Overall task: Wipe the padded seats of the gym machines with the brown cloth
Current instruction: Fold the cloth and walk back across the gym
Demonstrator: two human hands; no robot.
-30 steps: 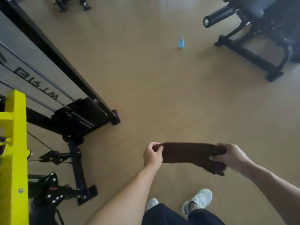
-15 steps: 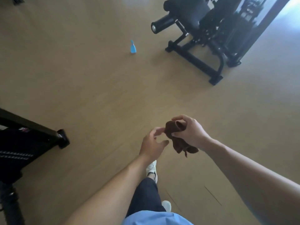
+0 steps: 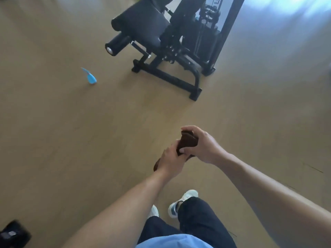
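Observation:
The brown cloth (image 3: 188,142) is bunched between both hands in front of me, above the wooden floor. My right hand (image 3: 202,145) curls round its upper part, thumb and fingers pinching it. My left hand (image 3: 170,158) grips the lower part from the left; a dark end of cloth shows below that hand. Ahead stands a black gym machine with a padded seat (image 3: 143,27) and a round padded roller (image 3: 116,45). Both hands are well short of it.
A blue spray bottle (image 3: 91,78) stands on the floor left of the machine. The machine's black base frame (image 3: 170,79) reaches toward me. A black foot of another machine (image 3: 12,235) shows at the bottom left. My shoes (image 3: 180,203) are below the hands.
The view has swung right and closer to the padded machine. The cloth, stretched between both hands a second ago, is now bunched; my left hand, briefly off it, grips it again.

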